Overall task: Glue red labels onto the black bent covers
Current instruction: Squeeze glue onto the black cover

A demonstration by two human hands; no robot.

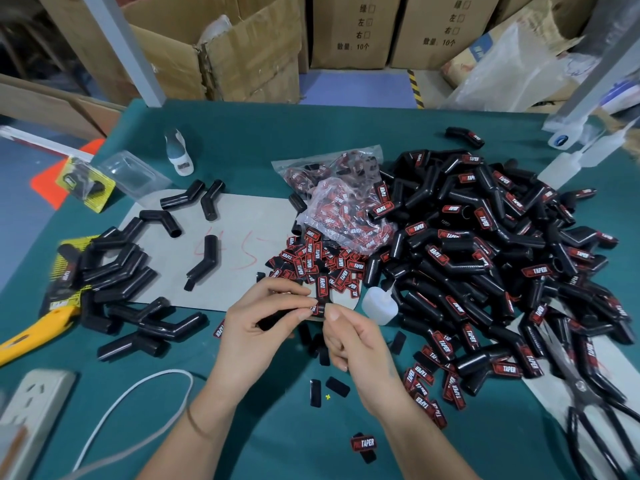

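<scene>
At a green worktop (242, 140) crowded with parts, a worker presses a red label (319, 304) onto a black bent cover (277, 318) held low over the near centre of the surface. The left hand (256, 327) curls around the cover, fingertips pinching its upper end, while the right hand (349, 337) pinches the label's edge between thumb and forefinger, its other fingers folded in. The risks look plain enough: wet glue could let the label creep crooked if the pinch eases too soon, and any squeeze-out may bond fingertips to the part. The small glue bottle (379, 303) stands just beside the right hand, nozzle up, close enough that a turning wrist could tip it into the loose labels (318, 265) heaped behind. To the right, the finished pile (485, 258) slopes toward the hands, so a nudge might slide done pieces among the stray labels scattered near the edge. Unlabelled covers (117, 271) wait in a cluster at left, well apart, beside a yellow utility knife (31, 336); scissors (585, 393) lie at far right. A half-open plastic bag (332, 202) of more labels sags between the two piles and could spill.
</scene>
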